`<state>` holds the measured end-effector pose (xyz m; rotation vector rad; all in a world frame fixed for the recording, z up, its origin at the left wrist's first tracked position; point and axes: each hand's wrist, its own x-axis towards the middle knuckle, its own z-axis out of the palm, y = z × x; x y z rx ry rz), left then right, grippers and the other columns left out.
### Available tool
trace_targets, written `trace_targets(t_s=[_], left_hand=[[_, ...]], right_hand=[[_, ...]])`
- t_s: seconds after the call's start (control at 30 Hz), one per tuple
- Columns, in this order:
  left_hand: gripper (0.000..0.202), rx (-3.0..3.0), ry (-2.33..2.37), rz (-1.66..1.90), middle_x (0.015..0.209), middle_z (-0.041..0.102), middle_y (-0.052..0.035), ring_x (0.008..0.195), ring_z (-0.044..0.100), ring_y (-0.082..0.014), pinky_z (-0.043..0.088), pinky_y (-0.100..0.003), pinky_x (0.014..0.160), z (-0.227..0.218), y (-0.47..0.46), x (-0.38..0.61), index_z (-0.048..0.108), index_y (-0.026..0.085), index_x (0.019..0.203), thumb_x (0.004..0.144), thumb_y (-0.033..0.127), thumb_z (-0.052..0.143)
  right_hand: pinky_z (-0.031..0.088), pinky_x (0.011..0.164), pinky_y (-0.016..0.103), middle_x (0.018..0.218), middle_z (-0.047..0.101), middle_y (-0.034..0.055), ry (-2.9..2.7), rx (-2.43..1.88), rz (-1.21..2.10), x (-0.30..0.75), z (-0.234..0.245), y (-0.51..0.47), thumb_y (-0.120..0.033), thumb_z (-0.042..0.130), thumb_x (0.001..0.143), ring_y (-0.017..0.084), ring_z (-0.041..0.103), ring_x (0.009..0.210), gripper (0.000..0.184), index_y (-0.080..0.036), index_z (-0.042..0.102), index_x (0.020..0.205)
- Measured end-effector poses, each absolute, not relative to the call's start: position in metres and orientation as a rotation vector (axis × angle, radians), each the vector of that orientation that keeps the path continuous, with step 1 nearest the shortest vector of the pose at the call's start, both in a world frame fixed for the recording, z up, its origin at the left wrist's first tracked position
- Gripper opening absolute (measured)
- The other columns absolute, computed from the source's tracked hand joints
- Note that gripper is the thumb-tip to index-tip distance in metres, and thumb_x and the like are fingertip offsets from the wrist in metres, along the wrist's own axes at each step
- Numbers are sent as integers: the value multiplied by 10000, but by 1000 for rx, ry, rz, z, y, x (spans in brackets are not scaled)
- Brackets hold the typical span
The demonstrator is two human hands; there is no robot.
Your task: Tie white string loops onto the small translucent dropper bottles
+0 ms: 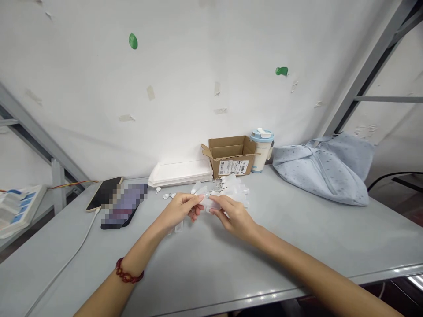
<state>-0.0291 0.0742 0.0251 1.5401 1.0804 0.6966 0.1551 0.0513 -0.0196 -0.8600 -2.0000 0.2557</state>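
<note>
My left hand (183, 208), with a red beaded bracelet on its wrist, pinches thumb against fingers at the middle of the grey table. Facing it, my right hand (235, 215) grips the other side of a small translucent plastic piece (206, 201) between thumb and fingers. The fingertips of both hands hide much of that piece. Just behind them lies a loose pile of similar translucent pieces (243, 189). Small white round parts (166, 196) with thin leads rest left of the pile. Another translucent piece (179, 227) lies below my left hand.
Behind the pile stand an open cardboard box (234, 167), a blue-lidded cup (262, 152) and a flat white stack (181, 172). A pale blue cloth bag (322, 171) lies right. Left are a phone (105, 193) on a white cable (71, 257) and a partly blurred dark object (124, 207).
</note>
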Motion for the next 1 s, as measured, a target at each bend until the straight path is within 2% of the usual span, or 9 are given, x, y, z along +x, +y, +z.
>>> trace_targets(t_s=[0.07,0.17,0.33,0.43,0.5,0.6,0.73,0.87,1.0], left_hand=[[392,1568,1035,697,588,553,-4,513,491,-104,420,-233,539,27,74,-30,594,124,616,806,461,531],[371,1699,959,703,585,550,-1,554,497,-107,411,-228,580,29,73,-31,581,132,583,818,414,532],[254,1885,980,710,610,571,1,615,507,-125,403,-230,601,30,70,-29,657,139,712,798,357,561],[222,1877,1032,788,724,630,-17,653,522,-133,428,-239,620,29,68,-26,683,149,830,767,343,595],[237,1848,1021,816,787,652,-27,666,534,-133,447,-242,637,29,67,-24,682,156,878,758,345,607],[270,1818,1009,779,758,654,-32,631,552,-129,467,-248,635,29,68,-25,674,146,823,787,392,569],[388,1780,994,692,656,618,-25,567,564,-125,471,-243,587,28,70,-28,614,133,657,822,464,494],[424,1803,1017,686,560,563,4,548,546,-119,446,-229,587,28,70,-27,554,145,581,839,469,469],[430,1800,1034,674,506,523,17,523,524,-118,429,-231,584,29,67,-24,524,150,551,846,456,460]], right_hand=[[454,544,282,754,567,77,-2067,-821,90,157,-22,52,-237,388,917,166,521,621,282,-135,520,1145],[428,546,265,721,555,62,-2053,-835,128,159,-16,50,-247,398,916,155,506,601,268,-128,550,1102],[385,511,232,562,506,-14,-1847,-1020,737,159,2,45,-292,465,879,108,461,486,236,-146,650,897],[372,493,230,459,448,-48,-1685,-1047,1090,159,5,47,-298,486,851,102,436,436,238,-140,664,865],[386,510,239,467,447,-49,-1618,-1017,1169,159,4,49,-303,494,840,102,445,443,241,-136,665,873],[415,531,248,603,530,-13,-1637,-993,1071,158,0,48,-327,501,843,103,473,495,254,-148,661,927],[439,562,255,790,608,52,-1768,-991,706,156,-2,45,-324,505,848,147,532,664,260,-175,640,1013],[422,565,245,781,618,55,-1833,-969,572,155,-2,44,-295,490,863,155,536,696,250,-162,625,1026],[402,605,248,740,607,30,-1849,-981,632,155,0,43,-301,431,894,137,521,652,233,-160,616,902]])
